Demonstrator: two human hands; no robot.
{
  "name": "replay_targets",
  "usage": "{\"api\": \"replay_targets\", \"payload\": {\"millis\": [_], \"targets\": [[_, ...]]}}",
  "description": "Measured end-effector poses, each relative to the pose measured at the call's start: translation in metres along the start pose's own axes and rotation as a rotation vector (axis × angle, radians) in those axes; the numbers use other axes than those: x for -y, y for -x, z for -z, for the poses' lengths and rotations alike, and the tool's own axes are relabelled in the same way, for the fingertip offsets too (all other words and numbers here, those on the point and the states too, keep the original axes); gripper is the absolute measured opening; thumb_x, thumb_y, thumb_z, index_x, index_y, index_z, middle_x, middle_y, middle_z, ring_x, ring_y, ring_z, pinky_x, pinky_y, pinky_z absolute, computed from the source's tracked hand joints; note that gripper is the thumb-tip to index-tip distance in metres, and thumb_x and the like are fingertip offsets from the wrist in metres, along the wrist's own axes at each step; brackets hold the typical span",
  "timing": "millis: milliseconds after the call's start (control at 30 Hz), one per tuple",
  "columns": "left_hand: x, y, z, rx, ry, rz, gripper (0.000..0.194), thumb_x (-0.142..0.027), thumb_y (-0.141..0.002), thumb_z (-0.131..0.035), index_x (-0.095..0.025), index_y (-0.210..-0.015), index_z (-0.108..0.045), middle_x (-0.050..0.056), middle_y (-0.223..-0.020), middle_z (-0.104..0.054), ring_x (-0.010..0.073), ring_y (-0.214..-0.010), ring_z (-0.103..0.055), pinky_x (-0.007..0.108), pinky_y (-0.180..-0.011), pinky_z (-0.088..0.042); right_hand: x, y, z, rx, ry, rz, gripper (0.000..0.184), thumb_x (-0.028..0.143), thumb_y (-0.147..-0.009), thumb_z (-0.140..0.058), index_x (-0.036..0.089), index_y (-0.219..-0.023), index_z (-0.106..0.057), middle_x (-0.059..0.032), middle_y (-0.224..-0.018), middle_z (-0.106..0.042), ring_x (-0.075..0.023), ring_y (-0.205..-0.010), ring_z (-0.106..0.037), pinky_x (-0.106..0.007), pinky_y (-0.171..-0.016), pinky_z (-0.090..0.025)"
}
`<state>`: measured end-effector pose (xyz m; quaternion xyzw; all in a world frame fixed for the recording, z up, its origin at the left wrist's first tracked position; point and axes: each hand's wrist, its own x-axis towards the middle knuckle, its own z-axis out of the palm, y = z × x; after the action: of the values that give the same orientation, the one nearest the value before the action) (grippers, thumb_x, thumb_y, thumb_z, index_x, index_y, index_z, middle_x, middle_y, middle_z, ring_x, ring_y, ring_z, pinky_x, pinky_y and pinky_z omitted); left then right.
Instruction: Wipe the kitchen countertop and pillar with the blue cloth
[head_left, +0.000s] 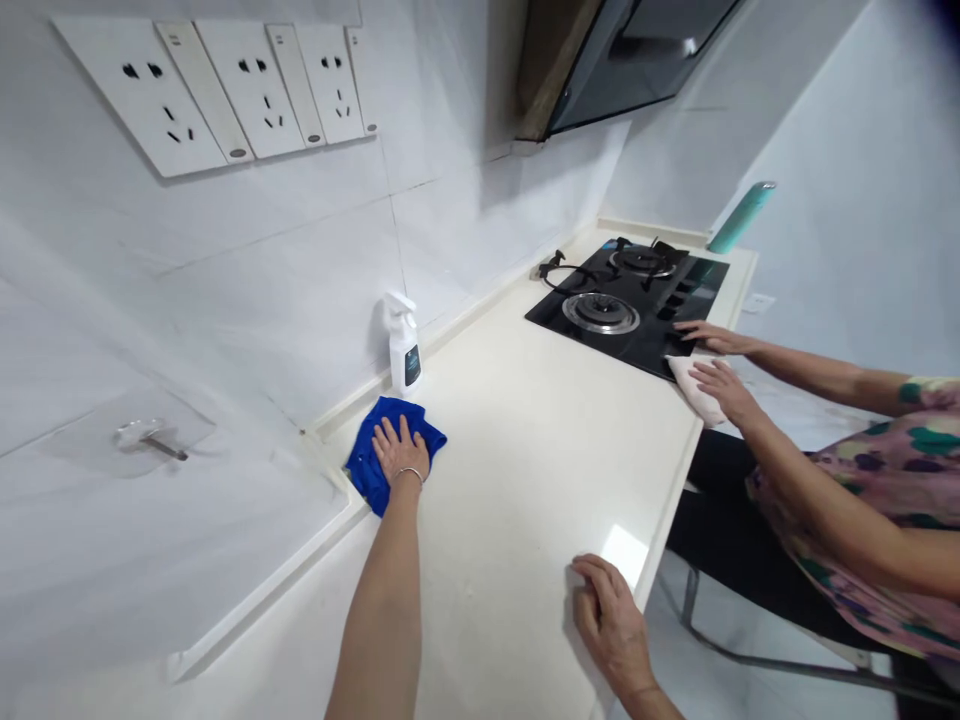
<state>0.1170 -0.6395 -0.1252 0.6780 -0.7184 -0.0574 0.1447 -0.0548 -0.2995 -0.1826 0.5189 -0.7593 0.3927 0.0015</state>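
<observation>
My left hand, with a thin bracelet at the wrist, lies flat with fingers spread on a blue cloth. The crumpled cloth is on the cream countertop, in the corner by the wall ledge. Just behind it a white spray bottle with a dark label stands upright against the wall. My right hand rests near the counter's front edge, its fingers loosely bent and nothing visible in it.
On the right a person's hand rests on a pale cloth at the counter edge. Their other hand touches the black gas hob. A green cylinder stands beyond. A range hood overhangs; a hook juts from the left wall.
</observation>
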Motion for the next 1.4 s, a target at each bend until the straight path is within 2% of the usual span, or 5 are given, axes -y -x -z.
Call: {"api": "replay_targets", "payload": {"millis": [133, 267, 733, 1067, 1400], "targets": [[0.005, -0.006, 0.004, 0.012, 0.009, -0.023, 0.059, -0.036, -0.095, -0.034, -0.018, -0.151, -0.033, 0.016, -0.163, -0.018, 0.0353, -0.151, -0.009, 0.057, -0.123, -0.014, 0.004, -0.004, 0.001, 0.007, -0.015, -0.020, 0.030, 0.016, -0.087, -0.042, 0.025, -0.111, -0.056, -0.0072, -0.117, -0.058, -0.0221, -0.108, -0.058, -0.039, -0.090, -0.051], [0.004, 0.027, 0.009, 0.064, -0.012, -0.112, 0.060, -0.039, -0.095, -0.035, -0.019, -0.151, -0.032, 0.015, -0.163, -0.020, 0.0353, -0.151, -0.010, 0.059, -0.122, -0.016, 0.010, -0.010, 0.003, -0.015, -0.022, -0.033, 0.033, 0.012, -0.082, -0.042, 0.027, -0.108, -0.056, -0.0063, -0.114, -0.060, -0.0227, -0.107, -0.059, -0.039, -0.090, -0.052], [-0.005, 0.295, 0.026, 0.091, -0.027, -0.434, 0.061, -0.038, -0.093, -0.043, -0.028, -0.152, -0.030, 0.009, -0.164, -0.017, 0.0332, -0.151, -0.009, 0.055, -0.123, -0.023, 0.020, -0.015, 0.011, -0.072, 0.017, 0.026, 0.034, 0.008, -0.077, -0.043, 0.023, -0.105, -0.056, -0.0069, -0.108, -0.060, -0.0208, -0.100, -0.055, -0.033, -0.086, -0.049], [0.076, 0.431, 0.080, 0.182, -0.083, -0.343, 0.061, -0.037, -0.095, -0.040, -0.037, -0.153, -0.019, -0.001, -0.165, -0.013, 0.0273, -0.151, -0.011, 0.052, -0.122, -0.030, 0.010, -0.004, 0.014, 0.009, -0.006, 0.019, 0.026, 0.016, -0.081, -0.042, 0.019, -0.102, -0.057, -0.0084, -0.107, -0.056, -0.0225, -0.098, -0.047, -0.034, -0.081, -0.041], [0.163, 0.511, 0.125, 0.110, -0.178, -0.078, 0.059, -0.034, -0.096, -0.039, -0.038, -0.152, -0.022, -0.001, -0.164, -0.020, 0.0242, -0.151, -0.015, 0.050, -0.121, -0.031, 0.008, 0.000, 0.019, 0.024, 0.027, 0.007, 0.024, 0.020, -0.081, -0.044, 0.017, -0.097, -0.061, -0.0105, -0.103, -0.056, -0.0237, -0.092, -0.047, -0.035, -0.072, -0.034]]}}
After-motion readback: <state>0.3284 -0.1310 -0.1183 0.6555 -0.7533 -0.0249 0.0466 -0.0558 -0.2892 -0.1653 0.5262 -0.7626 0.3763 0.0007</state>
